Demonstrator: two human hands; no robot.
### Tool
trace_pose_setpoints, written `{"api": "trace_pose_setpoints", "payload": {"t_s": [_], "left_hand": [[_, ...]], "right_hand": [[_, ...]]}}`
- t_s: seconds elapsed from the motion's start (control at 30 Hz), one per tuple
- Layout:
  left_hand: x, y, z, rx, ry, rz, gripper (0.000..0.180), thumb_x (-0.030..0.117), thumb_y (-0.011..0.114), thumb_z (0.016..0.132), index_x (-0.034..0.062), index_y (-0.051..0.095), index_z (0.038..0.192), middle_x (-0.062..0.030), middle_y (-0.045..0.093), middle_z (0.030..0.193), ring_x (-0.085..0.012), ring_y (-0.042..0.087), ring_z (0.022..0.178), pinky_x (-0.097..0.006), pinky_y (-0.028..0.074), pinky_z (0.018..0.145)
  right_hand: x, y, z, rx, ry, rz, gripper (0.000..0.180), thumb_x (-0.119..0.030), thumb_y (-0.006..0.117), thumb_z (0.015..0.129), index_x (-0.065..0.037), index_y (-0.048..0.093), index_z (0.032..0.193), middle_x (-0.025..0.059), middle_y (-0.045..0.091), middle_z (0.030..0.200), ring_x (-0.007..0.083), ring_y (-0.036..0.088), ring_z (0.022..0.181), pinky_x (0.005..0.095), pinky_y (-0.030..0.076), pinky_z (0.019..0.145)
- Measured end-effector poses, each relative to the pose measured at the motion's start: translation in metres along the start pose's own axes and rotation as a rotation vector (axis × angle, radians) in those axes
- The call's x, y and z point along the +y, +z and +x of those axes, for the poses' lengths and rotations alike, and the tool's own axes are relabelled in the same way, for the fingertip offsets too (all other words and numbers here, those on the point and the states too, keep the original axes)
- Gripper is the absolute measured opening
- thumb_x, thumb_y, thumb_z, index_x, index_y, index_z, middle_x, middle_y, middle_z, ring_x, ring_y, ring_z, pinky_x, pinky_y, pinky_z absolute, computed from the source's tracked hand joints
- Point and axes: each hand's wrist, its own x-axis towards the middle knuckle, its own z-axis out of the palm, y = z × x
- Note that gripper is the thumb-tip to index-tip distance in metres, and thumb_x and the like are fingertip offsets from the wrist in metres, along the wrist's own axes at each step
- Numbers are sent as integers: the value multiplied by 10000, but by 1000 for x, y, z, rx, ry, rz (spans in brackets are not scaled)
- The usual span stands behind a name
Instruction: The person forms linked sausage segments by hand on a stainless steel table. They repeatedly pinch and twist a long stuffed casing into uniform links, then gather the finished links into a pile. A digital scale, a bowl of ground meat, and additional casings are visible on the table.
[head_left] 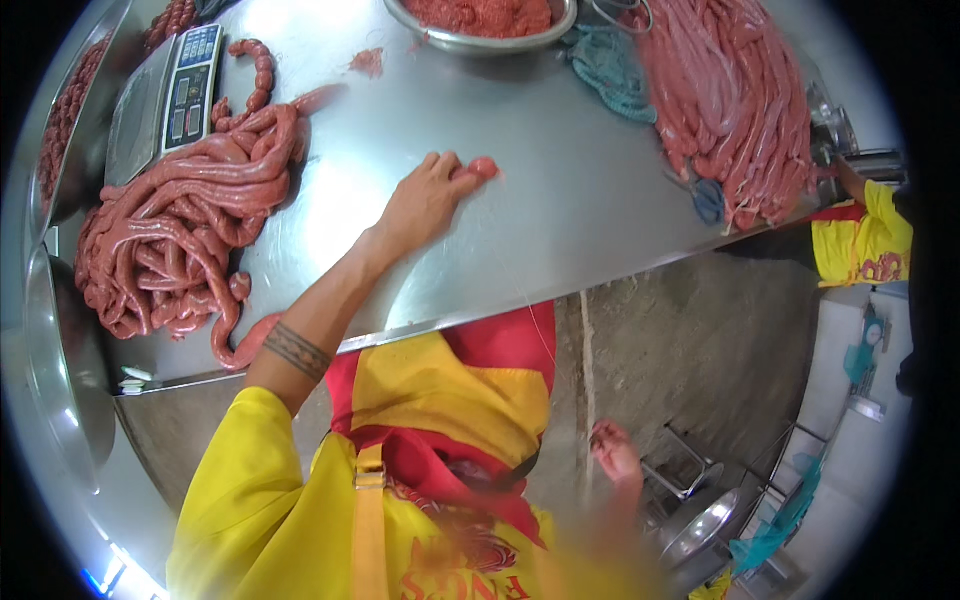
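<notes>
My left hand [425, 202] is over the steel table [570, 215], thumb and finger pinching a small round sausage piece [484, 167] that pokes out past my fingertips, well in from the front edge [430, 324]. A thin string [534, 318] runs down from near it, across that edge. My right hand [617, 455] is off the table, over the floor [690, 320], fingers bent; I cannot tell whether it grips anything.

The widest room to move is the bare metal between the sausage pile [170, 225] on my left and the heap of long pink strands [725, 100] on my right, which reaches the edge. A metal bowl [480, 46] of minced meat bounds the far side, with a blue-green cloth [612, 72] beside it. A scale [190, 100] stands behind the left pile.
</notes>
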Motion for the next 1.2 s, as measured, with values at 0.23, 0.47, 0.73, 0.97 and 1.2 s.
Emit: {"api": "trace_pose_setpoints", "payload": {"t_s": [0.23, 0.47, 0.73, 0.97, 1.2], "left_hand": [[2, -7, -1, 17, -41, -58, 283, 34, 578, 914, 102, 676, 1170, -136, 573, 1128, -331, 575, 1082, -437, 542, 911], [1, -10, -4, -14, -56, -10, 463, -20, 607, 908, 175, 650, 1327, -143, 581, 1167, -329, 585, 1126, -421, 535, 971], [4, -10, -17, 242, -378, -548, 656, 42, 728, 914, 100, 468, 1513, -181, 725, 1147, -329, 733, 977, -417, 590, 851], [5, 5, -13, 330, -526, -624, 491, 100, 803, 868, 16, 613, 1312, -167, 764, 865, -304, 747, 795, -396, 576, 752], [4, 7, -13, 251, -587, -473, 253, 211, 779, 914, -13, 756, 1030, -122, 738, 756, -185, 683, 651, -330, 542, 652]], "right_hand": [[-16, -37, 15, -54, 176, -69, 63, -83, 627, 1009, -79, 666, 959, 31, 615, 739, 139, 566, 681, 326, 444, 648], [-41, -82, 61, -143, -358, 637, 325, 33, 632, 916, -127, 708, 1188, 87, 714, 949, 204, 615, 812, 396, 509, 686], [-327, 178, 233, 424, -549, -728, 555, -242, 852, 811, -75, 659, 1304, 147, 716, 1088, 214, 693, 860, 364, 570, 710], [-184, 451, 201, 73, -1047, -1752, 566, -181, 865, 737, -95, 642, 1250, 157, 760, 917, 395, 747, 950, 515, 597, 815], [-123, 349, 79, 40, -1071, -1305, 923, -69, 780, 881, -113, 270, 1650, 251, 436, 1534, 416, 526, 1358, 476, 538, 1007]]}}
